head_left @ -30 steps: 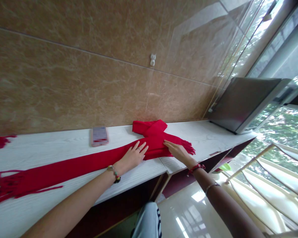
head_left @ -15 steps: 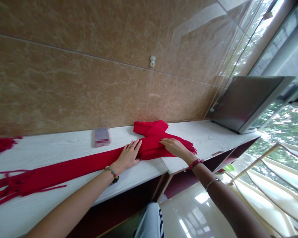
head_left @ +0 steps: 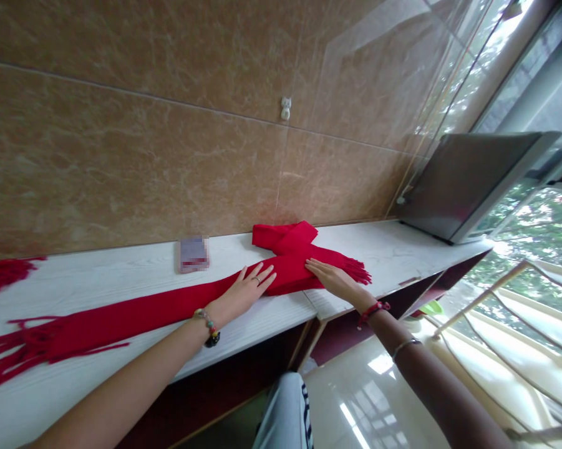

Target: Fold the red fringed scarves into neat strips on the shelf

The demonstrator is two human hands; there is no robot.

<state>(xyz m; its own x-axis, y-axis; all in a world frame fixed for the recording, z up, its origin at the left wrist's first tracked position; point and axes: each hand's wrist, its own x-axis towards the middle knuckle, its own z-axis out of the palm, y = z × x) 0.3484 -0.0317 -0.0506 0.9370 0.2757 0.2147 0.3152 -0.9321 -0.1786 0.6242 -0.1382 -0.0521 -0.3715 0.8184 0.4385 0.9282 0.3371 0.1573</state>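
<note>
Fingers of the left hand (head_left: 237,296) have slid a little to the right since the earlier frame and fanned out, while the right hand has shifted only slightly. At the far left, a red fringe (head_left: 4,274) lies by the wall (head_left: 121,162); whether it belongs to the same scarf cannot be told. Nearer the person, the scarf (head_left: 145,312) runs along the counter (head_left: 131,268) as a long, flat strip, its loose tassels (head_left: 30,343) untidy. Behind the strip sits a small flat item (head_left: 194,254), its face blurred. The left hand rests spread and flat on the scarf, pinching nothing visible. Right of it the cloth is layered, with a crossed band by the wall. The right hand (head_left: 339,284) presses there, fingers straight and together. So the right part looks gathered, the left strip unfolded. More tassels (head_left: 355,269) stick out beyond.
</note>
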